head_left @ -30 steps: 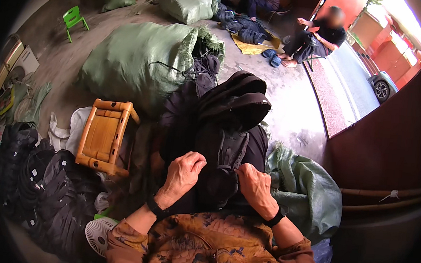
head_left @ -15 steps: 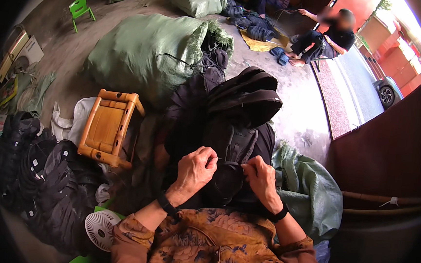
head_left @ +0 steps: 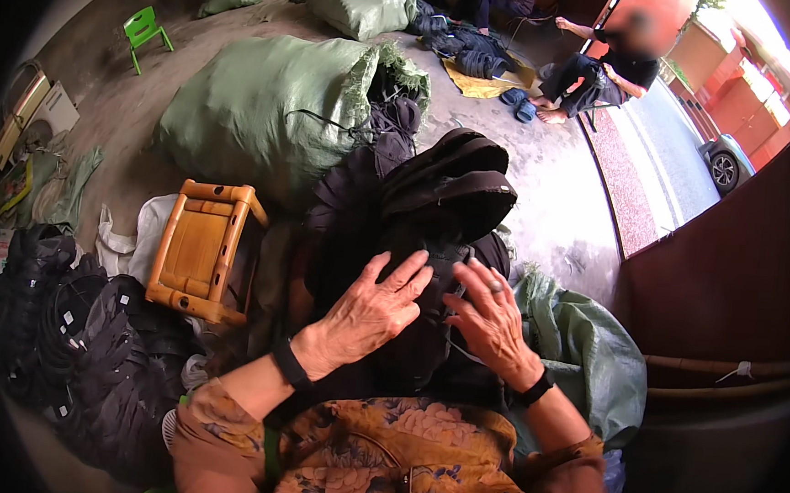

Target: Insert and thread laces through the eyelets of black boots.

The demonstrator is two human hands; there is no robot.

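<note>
Out of their earlier pinch, the left hand [head_left: 367,313] and right hand [head_left: 492,327] have spread over the black bag [head_left: 438,217], each grip now wide. It lies beyond the floral garment [head_left: 434,469], right of the bamboo stool [head_left: 201,249].

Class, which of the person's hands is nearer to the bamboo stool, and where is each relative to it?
Left. The left hand is to the right of the bamboo stool; the right hand is farther right, past the left one.
</note>
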